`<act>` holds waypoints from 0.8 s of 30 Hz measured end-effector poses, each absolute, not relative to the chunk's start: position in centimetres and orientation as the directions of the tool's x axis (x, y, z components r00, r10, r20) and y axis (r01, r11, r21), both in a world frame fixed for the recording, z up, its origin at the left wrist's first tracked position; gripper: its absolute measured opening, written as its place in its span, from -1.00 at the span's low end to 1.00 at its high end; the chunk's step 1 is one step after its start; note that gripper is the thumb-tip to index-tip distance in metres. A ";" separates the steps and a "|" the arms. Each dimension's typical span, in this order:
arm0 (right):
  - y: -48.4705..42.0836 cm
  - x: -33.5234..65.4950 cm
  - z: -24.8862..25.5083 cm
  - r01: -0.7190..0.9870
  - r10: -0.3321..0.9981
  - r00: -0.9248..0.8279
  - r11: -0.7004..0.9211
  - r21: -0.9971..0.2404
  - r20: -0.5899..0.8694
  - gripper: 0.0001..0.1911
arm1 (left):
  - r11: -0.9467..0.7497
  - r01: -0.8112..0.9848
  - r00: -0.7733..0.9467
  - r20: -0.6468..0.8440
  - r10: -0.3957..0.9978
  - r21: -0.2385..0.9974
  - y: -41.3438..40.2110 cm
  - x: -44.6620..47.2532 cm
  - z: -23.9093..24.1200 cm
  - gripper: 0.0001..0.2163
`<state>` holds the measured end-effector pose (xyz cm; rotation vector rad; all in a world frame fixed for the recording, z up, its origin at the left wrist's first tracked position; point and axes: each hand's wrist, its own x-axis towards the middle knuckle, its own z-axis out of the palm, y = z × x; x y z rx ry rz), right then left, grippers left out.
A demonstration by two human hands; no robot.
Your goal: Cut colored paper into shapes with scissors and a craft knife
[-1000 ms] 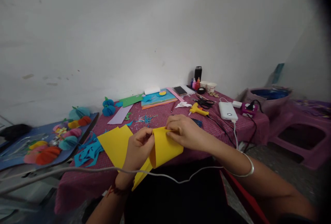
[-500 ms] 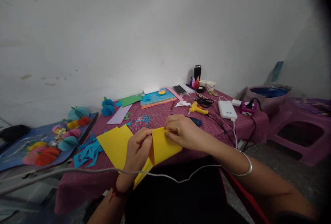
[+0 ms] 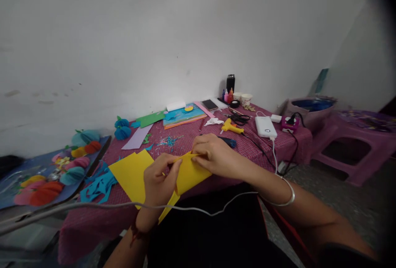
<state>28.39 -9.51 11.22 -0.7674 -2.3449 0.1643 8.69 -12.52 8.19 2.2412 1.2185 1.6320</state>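
A folded sheet of yellow paper [image 3: 190, 175] is held up at the table's front edge between both hands. My left hand [image 3: 162, 179] pinches its left upper corner between thumb and fingers. Along the top edge, my right hand [image 3: 212, 154] grips the paper with thumb and fingertips closed. Another yellow sheet [image 3: 130, 173] lies on the table beside my left hand, and part of it passes behind that hand. Beyond my right hand lies a yellow glue gun [image 3: 232, 127] with a black cord.
Blue paper scraps [image 3: 100, 185] and paper pumpkins [image 3: 46, 193] are at the left. Coloured sheets [image 3: 185, 115] lie at the back. Scissors [image 3: 238, 117], a white power bank [image 3: 265, 127] and paper cups [image 3: 246, 99] are at the right. A white cable [image 3: 213, 214] crosses in front of me.
The view has shifted slightly, so everything sits a little further left. Both hands keep hold of the folded paper, which now tilts more, with its upper edge turned toward me.
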 end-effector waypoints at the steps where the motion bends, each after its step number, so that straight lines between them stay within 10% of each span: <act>1: -9.5 28.7 11.2 0.472 0.574 -0.596 0.816 -0.334 0.562 -0.82 | -0.663 0.519 0.064 0.749 0.659 0.539 -12.7 8.5 8.2 -0.91; 12: -10.1 29.8 9.9 0.064 0.738 -0.418 0.605 -0.793 0.529 -0.76 | -0.606 0.429 -0.070 0.693 0.717 0.670 -14.3 7.2 8.2 -0.92; 24: -10.3 28.7 9.1 0.081 0.716 -0.175 0.694 -0.715 0.675 -0.78 | -0.631 0.476 0.072 0.688 0.722 0.613 -13.9 6.5 8.3 -0.91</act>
